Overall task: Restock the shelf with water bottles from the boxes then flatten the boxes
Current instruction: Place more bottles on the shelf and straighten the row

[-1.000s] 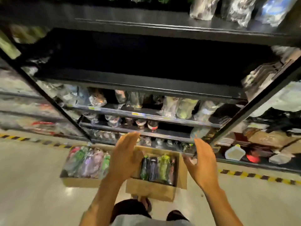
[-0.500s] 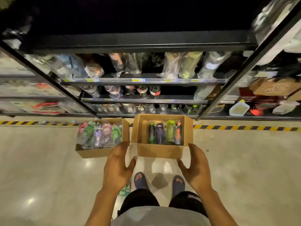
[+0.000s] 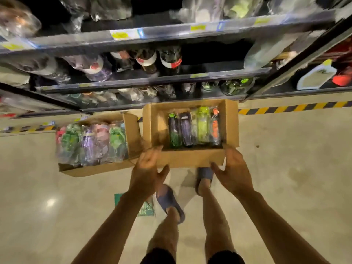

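Two open boxes are by the bottom edge of the shelf [image 3: 152, 80], the left box [image 3: 95, 169] just beside the right box [image 3: 190, 161], with wide bare floor [image 3: 285, 168] to the right. Four water bottles [image 3: 194, 128] lie side by side in the right box. The left hand [image 3: 147, 172] and right hand [image 3: 235, 172] are at its near corners, fingers and thumbs apart; I cannot tell if they grip.

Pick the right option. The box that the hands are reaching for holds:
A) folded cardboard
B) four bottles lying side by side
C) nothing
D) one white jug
B: the box holds four wrapped bottles in a row, with green, purple, yellow-green and orange showing.
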